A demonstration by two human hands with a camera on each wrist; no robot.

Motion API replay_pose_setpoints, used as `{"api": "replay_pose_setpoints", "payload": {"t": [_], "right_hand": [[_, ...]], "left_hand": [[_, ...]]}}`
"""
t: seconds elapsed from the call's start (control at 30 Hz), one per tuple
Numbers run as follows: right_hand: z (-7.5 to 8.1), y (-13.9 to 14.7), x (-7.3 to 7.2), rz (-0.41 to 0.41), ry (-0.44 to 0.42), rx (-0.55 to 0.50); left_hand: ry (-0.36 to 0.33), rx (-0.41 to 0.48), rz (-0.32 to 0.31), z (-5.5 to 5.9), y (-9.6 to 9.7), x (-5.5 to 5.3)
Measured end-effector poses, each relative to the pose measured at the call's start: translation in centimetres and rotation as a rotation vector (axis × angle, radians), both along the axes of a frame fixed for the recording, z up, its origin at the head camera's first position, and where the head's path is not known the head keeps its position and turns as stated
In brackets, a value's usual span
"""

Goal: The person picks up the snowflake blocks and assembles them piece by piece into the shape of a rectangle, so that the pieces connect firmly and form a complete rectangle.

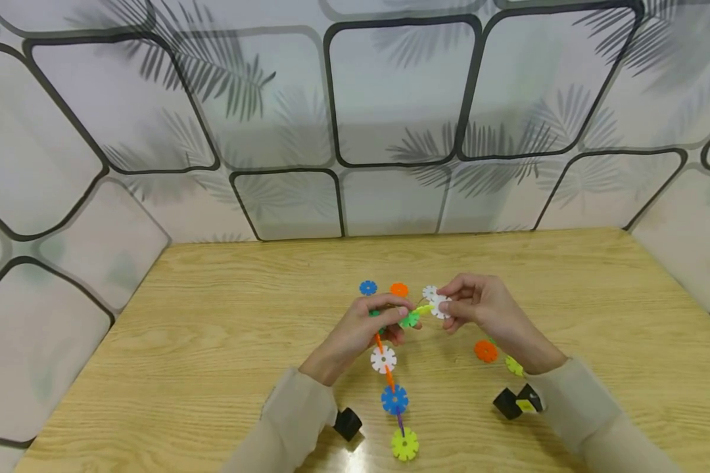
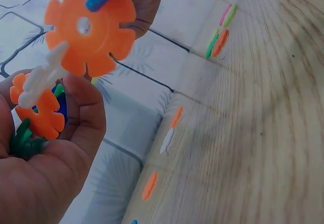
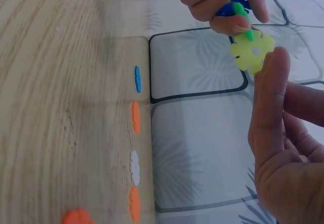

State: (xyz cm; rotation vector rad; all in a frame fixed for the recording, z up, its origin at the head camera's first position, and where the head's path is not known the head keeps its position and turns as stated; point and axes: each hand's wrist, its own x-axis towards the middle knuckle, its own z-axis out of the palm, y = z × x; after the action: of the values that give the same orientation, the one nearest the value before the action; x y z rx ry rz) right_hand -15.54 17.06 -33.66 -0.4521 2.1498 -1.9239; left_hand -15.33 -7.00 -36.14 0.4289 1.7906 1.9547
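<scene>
My left hand (image 1: 384, 318) pinches a green notched plastic disc (image 1: 409, 320), part of a chain of interlocking discs. Beyond the green disc, a yellow disc (image 3: 253, 52) joins on, seen edge-on from the head. Between thumb and fingers, my right hand (image 1: 479, 302) pinches a white disc (image 1: 440, 307) against that yellow one. From the left hand the chain runs down toward the person through a white disc (image 1: 383, 359), a blue disc (image 1: 394, 399) and a yellow-green end disc (image 1: 405, 445), with orange and purple discs edge-on between. A large orange disc (image 2: 91, 32) fills the left wrist view's top.
Loose discs lie on the wooden table (image 1: 242, 341): blue (image 1: 368, 288), orange (image 1: 399, 290) and white (image 1: 430, 293) behind the hands. An orange disc (image 1: 486, 351) and a yellow one (image 1: 514, 366) sit by the right forearm. A leaf-patterned wall (image 1: 390, 98) stands behind.
</scene>
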Motion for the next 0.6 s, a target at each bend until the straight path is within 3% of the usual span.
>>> {"api": "replay_pose_setpoints", "payload": {"t": [0.23, 0.6], "right_hand": [[0.18, -0.02, 0.11, 0.012, 0.006, -0.016], [0.07, -0.51, 0.18, -0.004, -0.010, 0.017]], "left_hand": [[0.005, 0.031, -0.017, 0.23, 0.16, 0.07], [0.012, 0.004, -0.020, 0.38, 0.02, 0.07]]}}
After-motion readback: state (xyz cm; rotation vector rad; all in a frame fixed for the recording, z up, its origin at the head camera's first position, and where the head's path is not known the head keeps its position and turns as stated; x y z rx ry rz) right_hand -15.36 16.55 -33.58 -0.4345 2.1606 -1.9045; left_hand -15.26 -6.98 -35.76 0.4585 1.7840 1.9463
